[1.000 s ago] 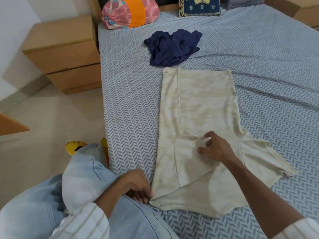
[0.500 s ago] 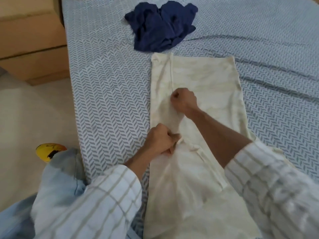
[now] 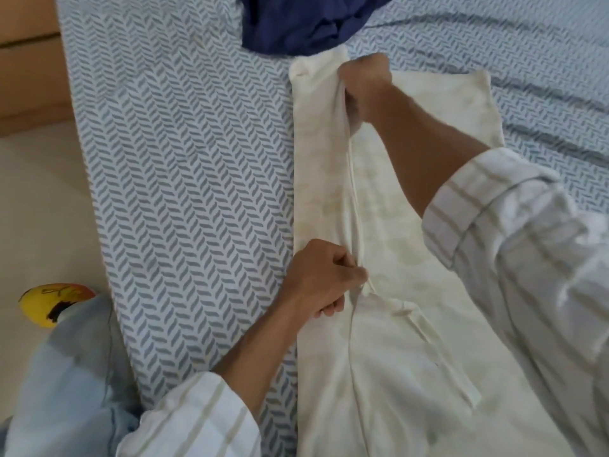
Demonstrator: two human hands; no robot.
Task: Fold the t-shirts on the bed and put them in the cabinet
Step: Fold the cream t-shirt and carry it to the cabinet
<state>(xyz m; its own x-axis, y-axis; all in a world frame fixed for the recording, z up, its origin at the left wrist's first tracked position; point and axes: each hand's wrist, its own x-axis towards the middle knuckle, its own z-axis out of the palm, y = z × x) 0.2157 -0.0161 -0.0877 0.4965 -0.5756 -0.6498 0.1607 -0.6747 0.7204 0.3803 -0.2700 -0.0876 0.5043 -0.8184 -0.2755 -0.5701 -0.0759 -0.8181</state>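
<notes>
T-shirts: two on the bed, one gripped by both hands

T-shirts number two. One cream, faintly patterned cotton t-shirt lies lengthwise on the bed with its grey-and-white herringbone sheet, running from the near edge toward the far side. One crumpled navy-blue t-shirt sits just beyond it, touching its far end.

Two hands are in view, both in striped white sleeves. The left hand is clenched on a raised fold of the cream shirt near its middle. The right hand pinches the same fold at the far end, fingers curled tight.

At the left, one wooden bedside cabinet stands on the floor, and one yellow object lies nearer.
</notes>
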